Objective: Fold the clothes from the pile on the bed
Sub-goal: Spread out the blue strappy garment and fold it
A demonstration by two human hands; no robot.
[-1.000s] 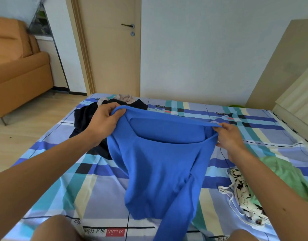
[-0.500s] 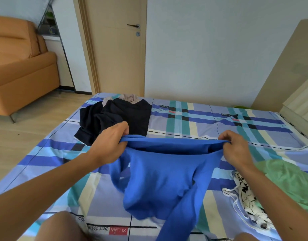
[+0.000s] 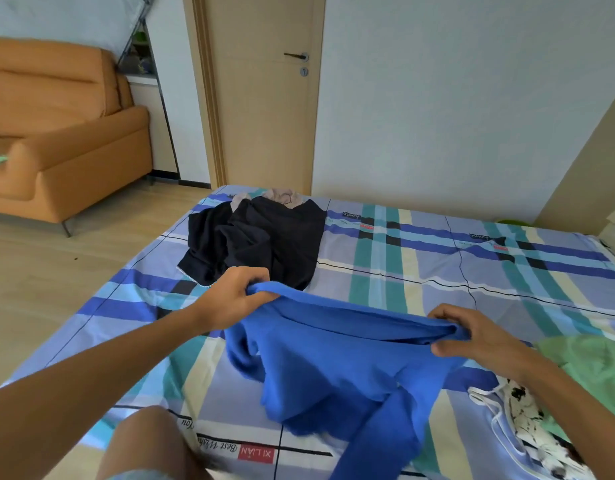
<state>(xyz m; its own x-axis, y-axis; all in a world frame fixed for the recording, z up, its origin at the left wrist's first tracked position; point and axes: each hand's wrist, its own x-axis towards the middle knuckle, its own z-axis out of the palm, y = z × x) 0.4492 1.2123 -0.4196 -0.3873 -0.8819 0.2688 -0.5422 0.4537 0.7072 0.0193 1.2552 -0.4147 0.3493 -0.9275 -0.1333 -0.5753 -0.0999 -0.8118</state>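
A bright blue garment (image 3: 337, 368) hangs stretched between my two hands just above the bed (image 3: 420, 265), its lower part and a sleeve draped on the plaid sheet. My left hand (image 3: 233, 296) pinches its upper left edge. My right hand (image 3: 472, 332) grips the upper right edge. Behind my left hand, at the far left of the bed, lies the pile of dark clothes (image 3: 257, 240) with a beige piece (image 3: 282, 196) on its far side.
A green garment (image 3: 590, 362) and a white black-spotted piece (image 3: 528, 427) lie at the bed's right near side. An orange sofa (image 3: 56, 140) stands on the left over wooden floor. A closed door (image 3: 264, 91) faces me. My knee (image 3: 143, 445) shows at the bottom.
Both hands have lowered the blue garment from chest height down toward the sheet, and more of it now rests on the bed. The dark pile has come into full view.
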